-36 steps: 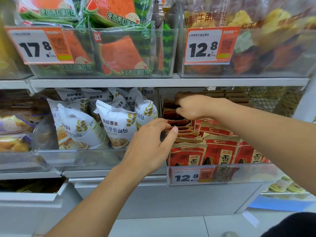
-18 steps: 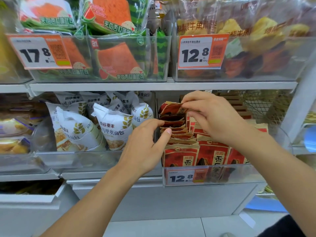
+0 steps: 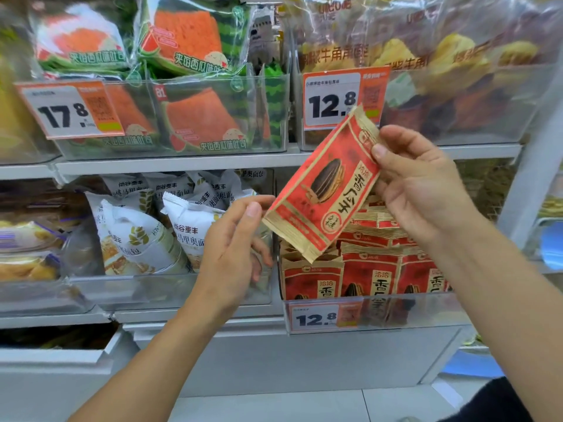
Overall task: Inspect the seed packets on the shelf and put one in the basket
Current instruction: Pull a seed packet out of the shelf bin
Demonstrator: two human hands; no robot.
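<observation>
1. White plastic bread bags (image 3: 137, 236) printed with wheat ears fill the clear bin on the left, under a "17.8" price tag (image 3: 68, 109).
2. The left hand (image 3: 231, 248), fingers loosely curled, touches the lower left corner of the red and tan paper seed packet (image 3: 323, 190).
3. The right hand (image 3: 423, 184) pinches the packet's top, tilted above the shelved red seed packets (image 3: 365, 275) and their "12.8" tag (image 3: 318, 318).

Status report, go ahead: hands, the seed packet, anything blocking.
Right hand pinching red seed packet by its top, tilted, clear of the shelf bin. Left hand open, thumb at packet's lower corner. No basket in view. Nothing blocking.
</observation>
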